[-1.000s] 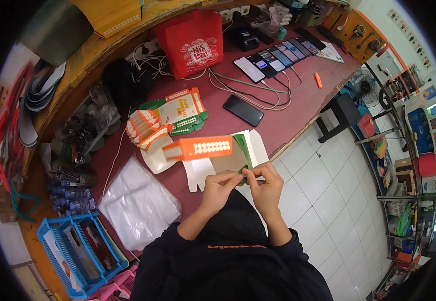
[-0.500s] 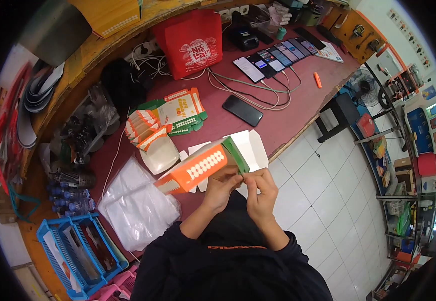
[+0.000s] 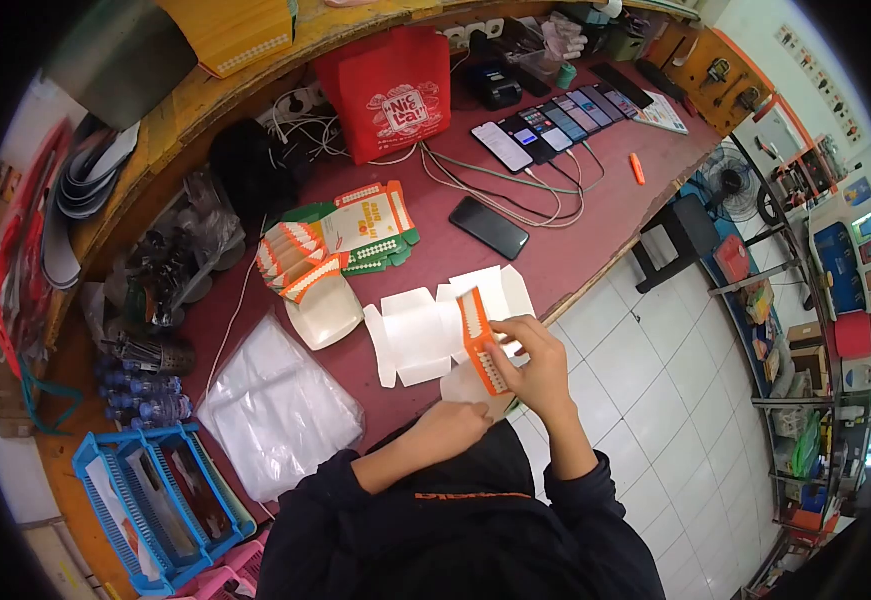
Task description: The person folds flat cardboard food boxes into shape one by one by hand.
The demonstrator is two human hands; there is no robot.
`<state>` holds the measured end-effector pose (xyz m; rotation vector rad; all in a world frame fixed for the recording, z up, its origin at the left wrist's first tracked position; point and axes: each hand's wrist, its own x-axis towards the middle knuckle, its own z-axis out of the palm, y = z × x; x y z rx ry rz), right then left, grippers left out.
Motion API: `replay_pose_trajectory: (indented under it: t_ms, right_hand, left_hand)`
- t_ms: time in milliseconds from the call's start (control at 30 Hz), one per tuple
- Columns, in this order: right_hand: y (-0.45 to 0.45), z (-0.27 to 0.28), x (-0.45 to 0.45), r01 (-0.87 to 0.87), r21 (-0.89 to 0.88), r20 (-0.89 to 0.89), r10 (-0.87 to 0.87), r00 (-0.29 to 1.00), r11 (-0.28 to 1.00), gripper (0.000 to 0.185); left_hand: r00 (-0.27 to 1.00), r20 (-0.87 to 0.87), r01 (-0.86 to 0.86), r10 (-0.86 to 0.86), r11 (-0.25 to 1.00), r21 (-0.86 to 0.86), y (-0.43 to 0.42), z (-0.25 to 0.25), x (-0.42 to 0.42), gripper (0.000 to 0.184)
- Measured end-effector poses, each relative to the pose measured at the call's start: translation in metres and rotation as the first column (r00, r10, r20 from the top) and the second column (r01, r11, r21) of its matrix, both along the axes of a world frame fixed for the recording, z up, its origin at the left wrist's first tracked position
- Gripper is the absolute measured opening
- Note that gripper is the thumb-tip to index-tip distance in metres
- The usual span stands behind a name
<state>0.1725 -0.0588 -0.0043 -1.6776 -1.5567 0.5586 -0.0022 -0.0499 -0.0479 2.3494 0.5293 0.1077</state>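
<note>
An orange and white carton [image 3: 477,340] is held up close to my body, over the desk's front edge. My right hand [image 3: 532,365] grips its orange side, thumb in front and fingers behind. Low at the carton's near end is my left hand [image 3: 455,428], its fingers curled; what they hold is hidden. Flat white unfolded cartons [image 3: 417,335] lie on the desk just beyond. Further left are folded orange carton pieces [image 3: 295,258], a cream tray-like piece [image 3: 325,312] and a green and orange printed carton [image 3: 367,225].
The red desk [image 3: 395,280] also bears a black phone [image 3: 488,227], a row of phones with cables [image 3: 555,125], a red bag [image 3: 383,95], an orange marker [image 3: 637,168] and clear plastic bags [image 3: 280,410]. A blue basket [image 3: 165,500] stands at lower left.
The carton has turned from lying sideways to nearly upright. My right hand has moved from its green end to its orange side. My left hand has dropped lower, towards my body.
</note>
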Motion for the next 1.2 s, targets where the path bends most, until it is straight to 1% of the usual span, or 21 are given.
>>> replay_pose_trajectory:
  t_ms: [33,67,167,233,300,333,367,433,467,500,567,700,800,867,900,967,1033,1100,1133,1167,1200]
  right_hand:
    - [0.000,-0.010,0.003,-0.020,-0.157,-0.002,0.020,1.000,0.987,0.067]
    - [0.002,-0.008,-0.002,0.005,-0.020,0.129,-0.002,0.992,1.000,0.062]
    - [-0.007,0.002,-0.026,0.040,-0.016,0.049,-0.039,0.998,0.999,0.043]
    - [-0.010,-0.012,-0.030,0.052,0.019,0.126,-0.054,0.991,0.998,0.034]
    - [-0.010,-0.015,-0.027,0.198,-0.263,-0.208,-0.256,0.944,0.944,0.027]
    - [-0.014,-0.023,-0.023,0.178,-0.276,-0.373,-0.276,0.886,0.944,0.018]
    - [-0.018,-0.030,-0.023,0.181,-0.276,-0.374,-0.278,0.885,0.944,0.018]
    - [-0.027,-0.039,-0.025,0.103,-0.054,-0.622,-0.113,0.775,0.993,0.023]
    - [-0.028,-0.021,-0.032,0.095,-0.071,-0.581,-0.119,0.805,0.993,0.026]
    - [-0.028,-0.015,-0.032,0.091,-0.067,-0.579,-0.113,0.808,0.994,0.026]
    - [-0.027,-0.008,-0.029,-0.038,0.241,-0.266,0.103,0.958,0.970,0.029]
    - [-0.023,0.013,-0.024,-0.215,0.433,-0.219,0.334,0.917,0.875,0.046]
    - [-0.023,0.024,-0.012,-0.195,0.388,-0.119,0.259,0.958,0.901,0.032]
    - [-0.023,0.040,-0.015,-0.187,0.396,0.025,0.193,0.981,0.899,0.022]
    - [-0.021,0.042,-0.013,-0.193,0.396,0.029,0.198,0.980,0.898,0.022]
    - [-0.017,0.045,-0.008,0.078,0.395,-0.081,-0.049,0.995,0.915,0.028]
    - [-0.003,0.038,-0.003,0.172,0.310,-0.097,-0.149,0.984,0.935,0.015]
    - [0.019,0.035,-0.011,0.270,-0.092,-0.411,-0.283,0.867,0.959,0.017]
    - [0.025,0.019,-0.003,0.076,-0.304,-0.266,-0.161,0.950,0.950,0.038]
    - [0.029,0.012,-0.009,-0.091,-0.419,-0.285,-0.036,0.958,0.903,0.041]
    - [0.030,-0.011,-0.018,-0.117,-0.385,-0.266,0.012,0.964,0.915,0.043]
  left_hand:
    - [0.996,-0.062,0.066,-0.063,0.997,0.034,-0.002,0.000,-0.004,0.016]
    - [0.984,-0.126,0.132,-0.123,0.989,0.063,-0.003,-0.001,-0.008,0.015]
    - [0.961,-0.232,0.162,-0.150,0.986,0.033,-0.005,-0.001,-0.019,0.017]
    - [0.972,-0.113,0.207,-0.206,0.978,-0.006,0.000,0.008,-0.024,0.018]
    - [0.965,0.013,0.261,-0.260,0.965,-0.031,0.014,0.022,-0.028,0.020]
    - [0.972,0.236,-0.023,0.017,0.999,0.022,0.023,0.026,-0.032,0.028]
    - [0.851,0.451,-0.307,0.271,0.952,0.008,0.032,0.032,-0.034,0.038]
    - [0.583,0.574,-0.546,0.575,0.800,-0.248,0.052,0.056,-0.029,0.046]
    - [0.477,0.572,-0.420,0.667,0.745,-0.519,0.055,0.058,-0.023,0.043]
    - [0.472,0.576,-0.421,0.667,0.745,-0.518,0.056,0.054,-0.026,0.043]
    - [0.719,0.614,-0.061,0.324,0.910,-0.409,0.060,0.044,-0.032,0.039]
    - [0.724,0.620,-0.147,0.303,0.946,-0.290,0.047,0.041,-0.033,0.034]
    - [0.705,0.666,-0.046,0.242,0.953,-0.298,0.047,0.040,-0.033,0.037]
    - [0.672,0.659,0.133,0.338,0.820,-0.556,0.047,0.039,-0.031,0.042]
    - [0.668,0.662,0.131,0.340,0.822,-0.554,0.046,0.036,-0.031,0.042]
    - [0.748,0.475,0.241,0.462,0.478,-0.844,0.039,0.020,-0.033,0.043]
    - [0.962,0.256,0.162,0.097,0.552,-0.818,0.039,-0.009,-0.037,0.041]
    - [0.903,0.367,0.213,0.224,0.507,-0.835,0.029,0.026,-0.042,0.038]
    - [0.834,0.430,0.246,0.346,0.464,-0.851,0.024,0.033,-0.042,0.035]
    - [0.829,0.430,0.239,0.357,0.469,-0.850,0.022,0.029,-0.047,0.035]
    - [0.844,0.372,0.188,0.386,0.437,-0.879,0.022,0.021,-0.053,0.033]
